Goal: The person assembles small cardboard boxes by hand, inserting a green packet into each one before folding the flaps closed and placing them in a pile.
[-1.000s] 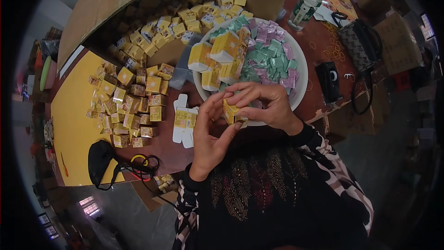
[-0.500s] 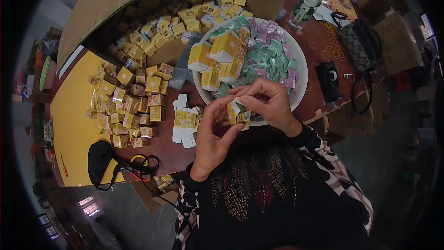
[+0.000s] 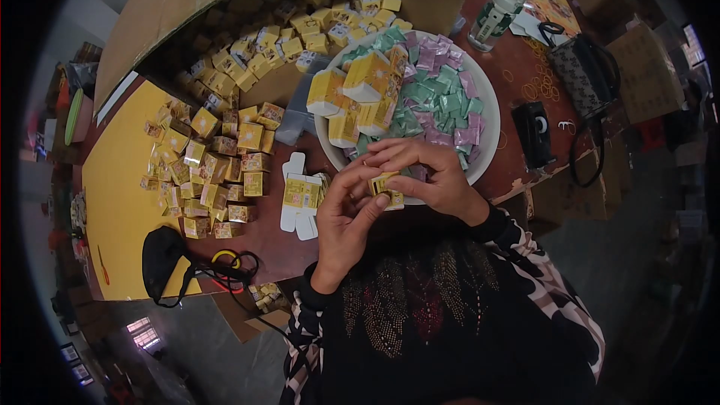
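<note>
- Bowl [image 3: 492,129] rim just beyond the right hand [image 3: 442,180]; flat carton [image 3: 301,193] beside the left hand [image 3: 343,217]
- Left hand: fingers curled, pinching small box [image 3: 394,200]
- Right hand: fingers bent, thumb gripping it

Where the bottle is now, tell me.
In the head view, the bottle is on the right side of the table, just beyond the white bowl, near the rubber bands.

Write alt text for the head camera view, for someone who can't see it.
Left hand and right hand hold a small yellow box beside a white bowl of green and purple packets, near many more boxes.
</note>
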Demonstrator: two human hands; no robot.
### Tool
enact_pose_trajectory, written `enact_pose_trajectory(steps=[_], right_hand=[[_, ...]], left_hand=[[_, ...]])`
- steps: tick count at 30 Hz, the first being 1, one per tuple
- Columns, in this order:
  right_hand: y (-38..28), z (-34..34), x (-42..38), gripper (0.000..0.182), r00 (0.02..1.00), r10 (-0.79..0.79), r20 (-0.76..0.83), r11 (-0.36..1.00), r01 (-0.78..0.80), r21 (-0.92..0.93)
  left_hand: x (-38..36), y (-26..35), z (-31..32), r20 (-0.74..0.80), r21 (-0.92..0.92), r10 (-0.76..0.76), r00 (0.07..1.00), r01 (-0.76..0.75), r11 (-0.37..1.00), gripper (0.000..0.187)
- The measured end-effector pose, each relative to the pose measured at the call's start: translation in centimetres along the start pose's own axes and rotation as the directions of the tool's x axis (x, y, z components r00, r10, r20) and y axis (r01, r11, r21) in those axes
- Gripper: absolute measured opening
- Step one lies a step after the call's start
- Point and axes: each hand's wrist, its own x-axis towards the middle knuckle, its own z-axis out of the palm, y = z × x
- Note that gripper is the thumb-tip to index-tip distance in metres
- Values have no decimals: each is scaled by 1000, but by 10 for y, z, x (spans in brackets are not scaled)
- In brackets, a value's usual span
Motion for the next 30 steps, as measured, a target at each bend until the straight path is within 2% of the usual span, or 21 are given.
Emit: enact_pose_trajectory(steps=[1, 3, 4, 6, 7, 8, 9, 10, 11, 12, 14, 16, 17, 19, 20, 21, 23, 25, 27, 28, 30], right_hand=[[0, -1, 1, 12, 1000, -2, 4, 1000, 2, 1], [0, -4, 2, 14, 982, -172, 82, 952, 187, -244], [0, -6, 4, 14, 978, -184, 95, 952, 202, -229], [1, -8, 6, 18, 968, -219, 124, 899, 250, -359], [-5, -10, 10, 29, 966, -213, 146, 897, 253, -363], [-5, -8, 9, 29, 959, -233, 164, 899, 276, -339], [-7, -6, 4, 34, 995, -103, -3, 965, 99, -244], [-8, -5, 1, 40, 987, 54, -154, 990, -73, -122], [-8, -4, 2, 45, 967, 99, -234, 986, -127, -110], [-6, -10, 1, 45, 969, 92, -228, 987, -119, -109], [5, -24, -6, 41, 953, 244, -180, 942, -277, -191], [9, -21, -9, 40, 956, 229, -186, 944, -264, -196], [9, -20, -10, 39, 957, 218, -189, 945, -255, -204], [8, -20, -12, 37, 955, 223, -194, 938, -264, -225], [8, -20, -11, 35, 956, 221, -193, 932, -265, -246], [9, -21, -10, 35, 952, 232, -201, 929, -278, -245], [11, -21, -11, 33, 947, 242, -209, 930, -288, -228], [10, -21, -10, 30, 937, 273, -218, 920, -320, -226], [15, -20, -9, 27, 959, 227, -170, 927, -267, -262], [14, -20, -8, 27, 958, 235, -163, 927, -272, -259], [10, -19, -6, 24, 960, 241, -141, 922, -272, -277]], left_hand=[[0, -1, 0, -11, 23, 11, 1000, -10, 1000, 37], [-2, -3, -3, -1, 60, 7, 1000, -7, 998, 34], [-2, -2, -7, 6, 100, 5, 1000, -5, 995, 30], [0, 0, -10, -37, 164, 45, 998, -38, 986, 30], [1, 4, -13, -60, 210, 66, 996, -52, 976, 29], [8, 19, -23, -93, 502, 197, 976, -125, 856, 30], [17, 26, -42, -152, 678, 361, 920, -169, 715, 31], [28, 33, -63, -169, 823, 519, 838, -170, 542, 32], [38, 47, -85, -188, 900, 603, 776, -109, 421, 32], [47, 61, -109, -188, 953, 678, 710, -34, 300, 33], [63, 77, -168, -244, 967, 694, 677, 110, 232, 39], [78, 101, -184, -330, 944, 755, 567, 198, 264, 45], [81, 105, -201, -327, 945, 752, 573, 193, 264, 45], [86, 110, -212, -47, 865, 878, 476, 460, -202, 52], [78, 105, -214, -7, 880, 881, 473, 422, -220, 56], [68, 103, -196, -10, 883, 875, 484, 415, -220, 56], [40, 85, -156, -177, 972, 735, 654, 235, 25, 57], [13, 50, -127, -435, 897, 372, 820, 359, 257, 60], [1, 39, -85, -508, 860, 42, 860, 509, -22, 71], [-10, 25, -84, -517, 855, 37, 855, 518, -22, 71], [-28, -15, -93, -268, 954, 248, 931, 292, -68, 87]])
